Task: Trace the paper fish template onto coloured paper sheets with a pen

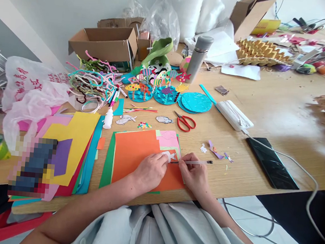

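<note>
On the orange paper (pixel 132 148) in front of me lies a small white fish cutout (pixel 171 156). My left hand (pixel 151 169) presses it down, its fingers closed together at the fish's left side and partly hiding it. A slim pen (pixel 200 162) with a pale barrel and dark end is pinched in my right hand (pixel 194 174), its tip pointing left beside the fish. Pink paper (pixel 169 138) with a faint drawn outline sits at the top right of the orange sheet. Green paper (pixel 107 162) shows underneath.
Beyond the sheets are red-handled scissors (pixel 185 122), two drawn fish, confetti (pixel 144 125) and a white glue bottle (pixel 108 118). Coloured papers (pixel 84 129) are stacked left. Blue discs (pixel 196 102) and fish decorations stand farther back. A phone (pixel 272 162) and corded power bank (pixel 233 114) lie right.
</note>
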The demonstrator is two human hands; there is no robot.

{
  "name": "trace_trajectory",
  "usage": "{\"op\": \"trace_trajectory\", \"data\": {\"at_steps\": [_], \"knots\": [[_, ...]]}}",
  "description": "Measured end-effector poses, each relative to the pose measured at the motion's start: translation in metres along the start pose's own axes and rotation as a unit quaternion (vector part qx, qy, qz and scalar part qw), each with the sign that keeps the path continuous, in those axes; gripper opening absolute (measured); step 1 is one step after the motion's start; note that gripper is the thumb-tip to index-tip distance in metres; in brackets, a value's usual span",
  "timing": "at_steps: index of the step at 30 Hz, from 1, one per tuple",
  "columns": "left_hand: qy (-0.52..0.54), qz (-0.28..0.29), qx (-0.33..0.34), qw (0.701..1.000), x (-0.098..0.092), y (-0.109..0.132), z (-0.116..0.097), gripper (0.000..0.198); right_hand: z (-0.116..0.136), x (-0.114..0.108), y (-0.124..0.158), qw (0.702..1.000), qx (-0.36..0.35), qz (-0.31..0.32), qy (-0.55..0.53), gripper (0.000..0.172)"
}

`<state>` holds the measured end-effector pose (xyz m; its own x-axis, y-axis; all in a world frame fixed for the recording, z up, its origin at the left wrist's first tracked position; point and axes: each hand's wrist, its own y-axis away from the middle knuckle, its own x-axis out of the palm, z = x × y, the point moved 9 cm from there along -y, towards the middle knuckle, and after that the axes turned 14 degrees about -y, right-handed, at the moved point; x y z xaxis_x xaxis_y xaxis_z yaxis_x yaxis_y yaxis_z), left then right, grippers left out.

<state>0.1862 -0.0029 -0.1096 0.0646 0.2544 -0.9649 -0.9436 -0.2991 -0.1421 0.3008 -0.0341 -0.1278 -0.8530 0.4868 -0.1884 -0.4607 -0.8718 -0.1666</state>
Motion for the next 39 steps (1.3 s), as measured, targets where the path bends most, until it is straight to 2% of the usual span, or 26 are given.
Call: {"op": "trace_trajectory", "data": {"at_steps": [5,14,25,33,39], "knots": [[-0.015,-0.015,0.013,1.000,-0.0039,0.0012,-0.0023,0.027,0.0021,-0.0005,-0.0018,1.000,0.009,-0.008,-0.005,0.015],[-0.052,0.013,0.028,0.998,-0.0003,0.0014,-0.0079,0.030,0.0025,-0.0016,-0.0028,1.000,0.010,-0.014,-0.006,0.016],[-0.042,-0.002,0.025,0.999,0.0005,0.0019,-0.0070,0.029,-0.0013,-0.0021,-0.0031,1.000,0.019,-0.021,0.003,0.018],[-0.033,0.016,0.031,0.999,-0.0021,-0.0004,-0.0065,0.030,-0.0015,0.0008,-0.0007,1.000,0.015,-0.011,0.007,0.017],[-0.047,-0.011,0.034,0.998,-0.0056,0.0017,-0.0069,0.031,0.0035,0.0001,-0.0006,0.999,-0.002,-0.017,0.038,0.018]]}}
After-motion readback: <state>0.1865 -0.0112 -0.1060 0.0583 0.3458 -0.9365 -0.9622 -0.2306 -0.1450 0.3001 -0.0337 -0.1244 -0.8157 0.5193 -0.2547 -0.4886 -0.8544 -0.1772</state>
